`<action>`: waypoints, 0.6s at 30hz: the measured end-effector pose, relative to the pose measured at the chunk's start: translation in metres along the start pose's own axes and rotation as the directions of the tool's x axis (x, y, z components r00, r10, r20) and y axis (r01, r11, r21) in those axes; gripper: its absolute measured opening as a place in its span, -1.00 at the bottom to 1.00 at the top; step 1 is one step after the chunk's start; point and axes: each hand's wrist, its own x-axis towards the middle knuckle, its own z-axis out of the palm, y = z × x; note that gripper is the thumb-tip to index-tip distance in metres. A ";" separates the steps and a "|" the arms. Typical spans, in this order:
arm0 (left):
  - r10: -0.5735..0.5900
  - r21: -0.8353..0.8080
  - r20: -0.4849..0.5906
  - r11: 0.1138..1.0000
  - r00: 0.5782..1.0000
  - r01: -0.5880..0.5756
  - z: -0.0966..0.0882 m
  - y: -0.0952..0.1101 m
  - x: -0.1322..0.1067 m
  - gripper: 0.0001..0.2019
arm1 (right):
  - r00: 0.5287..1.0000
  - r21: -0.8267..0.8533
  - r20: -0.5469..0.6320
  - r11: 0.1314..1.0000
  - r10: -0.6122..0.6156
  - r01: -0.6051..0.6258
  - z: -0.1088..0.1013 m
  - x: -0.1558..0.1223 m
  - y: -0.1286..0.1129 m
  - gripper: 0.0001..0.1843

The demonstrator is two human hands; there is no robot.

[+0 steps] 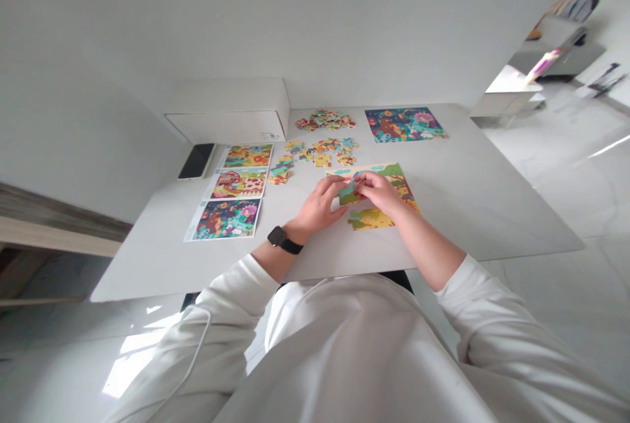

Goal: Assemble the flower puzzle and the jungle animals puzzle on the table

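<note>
A partly assembled jigsaw puzzle [400, 188] with green, yellow and red parts lies near the table's front edge, with a gap in its lower left. My right hand [380, 192] is over its middle, the fingertips pinched on a small puzzle piece that they mostly hide. My left hand [319, 208] rests at the puzzle's left edge, thumb and fingers apart, its fingertips close to those of the right hand. Beyond them lie loose yellow and blue puzzle pieces [322, 160], and behind these a heap of reddish puzzle pieces [325, 120].
A finished dark-blue puzzle [404, 125] lies at the back right. On the left is a sheet with three printed pictures [238, 183], beside a phone [197, 161]. A white box [226, 108] stands against the wall. The white table [492, 213] has rounded corners.
</note>
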 end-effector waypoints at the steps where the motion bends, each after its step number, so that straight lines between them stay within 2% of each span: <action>1: 0.005 0.009 0.010 1.000 1.000 -0.005 0.000 -0.001 0.000 -0.51 | 1.000 -0.001 0.010 1.000 0.007 -0.007 0.000 0.000 0.000 -0.61; 7: 0.007 0.010 0.066 1.000 0.998 -0.008 -0.004 -0.001 0.002 -0.62 | 0.999 -0.100 0.021 0.994 -0.042 0.044 -0.005 0.001 0.004 -0.64; 13: 0.017 -0.041 0.230 0.999 0.973 -0.007 -0.021 -0.003 0.000 -0.70 | 0.997 -0.208 -0.043 0.976 -0.070 0.059 -0.013 0.002 0.005 -0.67; 18: 0.061 -0.109 0.323 0.994 0.944 -0.027 -0.023 0.001 -0.006 -0.72 | 0.996 -0.228 -0.043 0.972 -0.078 0.066 -0.012 0.002 0.007 -0.75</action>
